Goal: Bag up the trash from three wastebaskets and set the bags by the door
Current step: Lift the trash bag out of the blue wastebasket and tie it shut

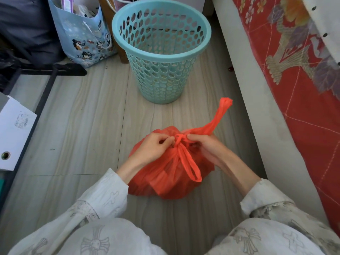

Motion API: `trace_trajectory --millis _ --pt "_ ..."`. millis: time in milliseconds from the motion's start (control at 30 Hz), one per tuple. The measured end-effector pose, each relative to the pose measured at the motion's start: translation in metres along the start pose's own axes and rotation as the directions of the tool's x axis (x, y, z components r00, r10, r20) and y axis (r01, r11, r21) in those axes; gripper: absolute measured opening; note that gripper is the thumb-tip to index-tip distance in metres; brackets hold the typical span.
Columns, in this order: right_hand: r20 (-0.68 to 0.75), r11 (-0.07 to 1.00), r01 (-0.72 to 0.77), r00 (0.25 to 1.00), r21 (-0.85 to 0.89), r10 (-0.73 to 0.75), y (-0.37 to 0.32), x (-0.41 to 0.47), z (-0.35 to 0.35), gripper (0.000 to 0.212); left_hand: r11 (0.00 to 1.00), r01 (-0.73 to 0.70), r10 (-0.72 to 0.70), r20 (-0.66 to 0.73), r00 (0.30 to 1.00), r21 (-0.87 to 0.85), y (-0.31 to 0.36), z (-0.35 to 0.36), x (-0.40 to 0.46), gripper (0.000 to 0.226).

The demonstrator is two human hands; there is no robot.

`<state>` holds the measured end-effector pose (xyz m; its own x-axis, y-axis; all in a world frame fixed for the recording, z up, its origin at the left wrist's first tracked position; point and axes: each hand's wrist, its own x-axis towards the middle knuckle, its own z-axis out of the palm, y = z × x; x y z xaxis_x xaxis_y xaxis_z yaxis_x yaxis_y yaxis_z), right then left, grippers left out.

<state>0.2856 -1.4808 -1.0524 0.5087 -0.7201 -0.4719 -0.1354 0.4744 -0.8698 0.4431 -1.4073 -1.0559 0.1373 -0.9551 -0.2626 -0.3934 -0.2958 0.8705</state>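
On the wooden floor (88, 126), our left hand (152, 148) and right hand (206, 146) pinch the red bag (165, 181) handles between them, knotting. The teal wastebasket (161, 52) stands beyond; next we cinch tight

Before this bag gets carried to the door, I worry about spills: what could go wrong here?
The knot looks unfinished: the left hand and the right hand pinch the handles, and it could slip loose if released now. The red bag is thin plastic, so hard pulling or dragging it over the floor might tear it.
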Motion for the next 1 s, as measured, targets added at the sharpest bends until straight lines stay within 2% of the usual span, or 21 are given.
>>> trace_trajectory --millis 167,300,367,467,533,600,667,767,900,1000 --pt "0.077 0.999 0.046 0.996 0.021 -0.048 0.0 -0.002 0.002 0.029 0.994 0.052 -0.06 -0.079 0.995 -0.1 0.0 0.001 0.0 0.008" --pt "0.092 0.996 0.09 0.992 0.012 -0.091 0.0 -0.001 0.005 0.029 0.998 -0.059 0.061 -0.041 0.997 0.033 0.005 0.0 -0.001 0.03" --pt "0.082 0.995 0.101 0.992 0.004 -0.101 0.0 0.0 0.005 0.03 0.995 -0.093 0.094 -0.029 0.995 0.047 0.007 -0.001 -0.003 0.027" --pt "0.049 0.994 0.105 0.993 0.021 -0.106 0.0 -0.001 0.005 0.029 0.996 -0.067 0.071 -0.074 0.995 0.064 0.007 0.0 -0.005 0.016" --pt "0.019 0.994 0.095 0.995 0.053 -0.096 -0.001 -0.002 0.006 0.02 0.982 -0.079 0.097 -0.101 0.99 0.169 0.009 0.0 -0.006 0.009" --pt "-0.017 0.992 0.074 0.997 0.106 -0.072 -0.003 -0.002 0.009 0.02 0.947 -0.124 0.153 -0.077 0.985 0.297 0.01 -0.001 -0.007 0.011" --pt "-0.054 0.974 0.051 0.998 0.221 -0.04 -0.005 0.0 0.013 0.031 0.893 -0.198 0.224 -0.016 0.975 0.404 0.011 -0.003 -0.008 0.019" --pt "-0.1 0.915 0.031 0.995 0.403 0.01 -0.011 0.002 0.018 0.041 0.772 -0.329 0.358 0.057 0.932 0.543 0.013 -0.006 -0.01 0.034" --pt "-0.272 0.908 0.023 0.957 0.418 0.101 -0.024 0.01 0.013 0.042 0.62 -0.443 0.483 0.13 0.866 0.648 0.02 -0.005 -0.008 0.023" --pt "-0.367 0.91 0.008 0.917 0.414 0.159 -0.032 0.018 0.009 0.043 0.618 -0.465 0.506 0.131 0.852 0.634 0.023 -0.004 -0.007 0.02"
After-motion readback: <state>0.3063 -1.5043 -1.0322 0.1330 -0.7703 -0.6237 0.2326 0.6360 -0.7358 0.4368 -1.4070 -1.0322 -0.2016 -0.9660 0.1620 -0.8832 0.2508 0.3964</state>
